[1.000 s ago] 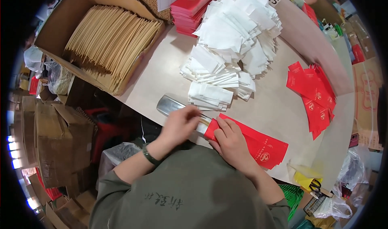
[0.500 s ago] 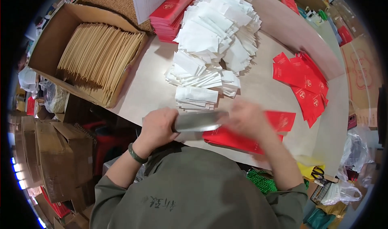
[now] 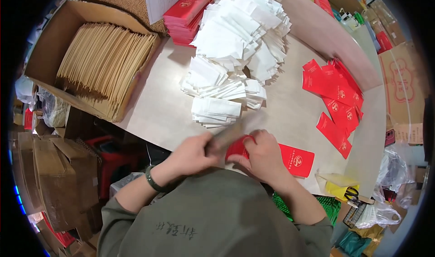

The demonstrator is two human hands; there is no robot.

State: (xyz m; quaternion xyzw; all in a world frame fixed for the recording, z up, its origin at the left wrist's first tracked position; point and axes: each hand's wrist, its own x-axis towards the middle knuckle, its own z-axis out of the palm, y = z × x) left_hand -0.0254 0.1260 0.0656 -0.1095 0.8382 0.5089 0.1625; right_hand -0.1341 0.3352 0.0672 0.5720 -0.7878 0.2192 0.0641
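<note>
My left hand is closed round a long, narrow, greyish flat thing, slanting up to the right. Motion blurs its far end, so I cannot make out its kind. Close beside it, my right hand has its thumb and fingers on a red paper sleeve at the table's front edge. From behind the right hand another red sleeve with a gold emblem sticks out over the table. Ahead of my hands lies a pile of folded white paper packets.
Thin wooden sticks fill an open cardboard box at left. Bundled red sleeves stand at the back. Loose red sleeves lie fanned at right, against the table's raised rim. Scissors rest by a yellow thing.
My right hand has come left and down onto the red sleeve. The greyish thing in my left hand now tilts upward. One more red sleeve lies at the near edge of the right pile.
</note>
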